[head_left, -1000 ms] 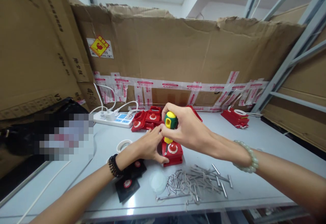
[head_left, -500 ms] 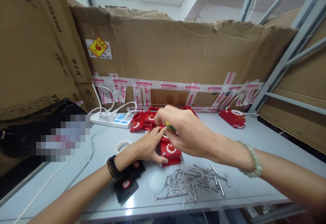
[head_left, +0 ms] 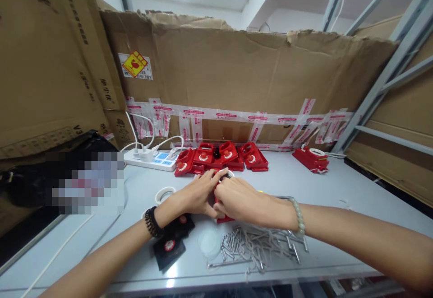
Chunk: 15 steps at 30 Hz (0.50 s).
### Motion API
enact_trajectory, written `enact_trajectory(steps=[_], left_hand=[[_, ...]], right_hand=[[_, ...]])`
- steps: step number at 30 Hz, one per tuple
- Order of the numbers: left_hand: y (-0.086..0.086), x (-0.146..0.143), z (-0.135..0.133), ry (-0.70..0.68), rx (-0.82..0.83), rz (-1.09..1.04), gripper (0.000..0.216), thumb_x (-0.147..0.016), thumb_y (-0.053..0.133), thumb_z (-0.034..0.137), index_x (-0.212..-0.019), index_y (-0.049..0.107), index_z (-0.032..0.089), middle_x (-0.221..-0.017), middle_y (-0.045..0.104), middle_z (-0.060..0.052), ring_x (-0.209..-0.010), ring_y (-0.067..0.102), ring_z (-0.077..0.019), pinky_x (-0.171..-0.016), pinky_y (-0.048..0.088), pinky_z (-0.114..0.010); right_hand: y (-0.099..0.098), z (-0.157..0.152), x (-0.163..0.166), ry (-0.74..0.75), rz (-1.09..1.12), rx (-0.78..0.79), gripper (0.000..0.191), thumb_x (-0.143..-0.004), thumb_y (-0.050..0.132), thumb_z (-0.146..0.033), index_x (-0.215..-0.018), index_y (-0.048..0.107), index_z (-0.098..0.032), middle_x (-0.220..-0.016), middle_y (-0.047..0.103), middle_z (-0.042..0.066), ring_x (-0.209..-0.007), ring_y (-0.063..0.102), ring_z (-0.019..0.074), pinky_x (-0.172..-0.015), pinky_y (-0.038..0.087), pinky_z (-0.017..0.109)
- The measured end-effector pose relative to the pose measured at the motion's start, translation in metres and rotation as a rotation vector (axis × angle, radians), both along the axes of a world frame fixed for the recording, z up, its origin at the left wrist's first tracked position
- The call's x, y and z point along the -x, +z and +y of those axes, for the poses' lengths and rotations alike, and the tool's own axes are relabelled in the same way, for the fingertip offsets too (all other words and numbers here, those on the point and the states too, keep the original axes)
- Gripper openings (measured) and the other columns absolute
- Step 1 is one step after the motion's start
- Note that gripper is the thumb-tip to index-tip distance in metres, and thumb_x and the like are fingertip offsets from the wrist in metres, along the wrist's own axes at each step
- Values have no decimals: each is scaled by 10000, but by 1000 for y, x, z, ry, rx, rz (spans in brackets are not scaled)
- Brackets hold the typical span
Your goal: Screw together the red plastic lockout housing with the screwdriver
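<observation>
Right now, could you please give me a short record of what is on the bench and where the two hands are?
left hand: resting on the red box, fingers spread
right hand: laid over the same red box, covering most of it
screws: loose pile on the table, just in front of the hands
red boxes at back: a row against the cardboard wall
power strip: back left, white plugs in it
black pieces: by the left wrist
tape roll: left of the hands

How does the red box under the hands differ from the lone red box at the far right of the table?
The red box under the hands is near the table's front edge and mostly covered by both hands; the lone red box sits far back by the cardboard, untouched and in full view. Both are red plastic.
</observation>
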<state>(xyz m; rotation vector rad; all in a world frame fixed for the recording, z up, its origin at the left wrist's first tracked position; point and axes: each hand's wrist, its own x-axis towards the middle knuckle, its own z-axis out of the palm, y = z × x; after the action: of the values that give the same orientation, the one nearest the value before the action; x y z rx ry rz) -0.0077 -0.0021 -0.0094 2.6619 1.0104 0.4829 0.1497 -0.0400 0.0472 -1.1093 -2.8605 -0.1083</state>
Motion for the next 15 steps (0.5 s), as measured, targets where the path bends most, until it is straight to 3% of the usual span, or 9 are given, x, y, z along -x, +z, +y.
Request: enact_trajectory(steps=[7, 11, 15], left_hand=[[0, 1, 1, 3, 10, 44, 1151, -535, 783, 382, -1435, 78, 246, -1332, 367, -158, -1187, 396, -362, -970, 340, -541], [-1, 1, 2, -2, -4, 31, 1158, -534, 784, 393, -1439, 76, 247, -1323, 374, -148, -1168, 406, -358, -956, 356, -517], [-3, 1, 3, 0, -18, 23, 1140, -538, 783, 433, -1437, 103, 262, -1303, 397, -141, -1147, 419, -360, -930, 366, -541]], right_hand=[[-11, 0, 1, 29, 7, 1, 52, -673, 615, -129, -642, 652, -111, -567, 614, 51, -488, 449, 119, -462, 179, 288], [-7, -1, 3, -17, 14, -31, 67, -672, 611, -130, -695, 664, -96, -649, 649, 83, -550, 490, 137, -471, 194, 284], [-4, -3, 4, -12, -17, 36, 42, -640, 615, -94, -647, 655, -106, -583, 614, 50, -478, 411, 105, -451, 198, 271]])
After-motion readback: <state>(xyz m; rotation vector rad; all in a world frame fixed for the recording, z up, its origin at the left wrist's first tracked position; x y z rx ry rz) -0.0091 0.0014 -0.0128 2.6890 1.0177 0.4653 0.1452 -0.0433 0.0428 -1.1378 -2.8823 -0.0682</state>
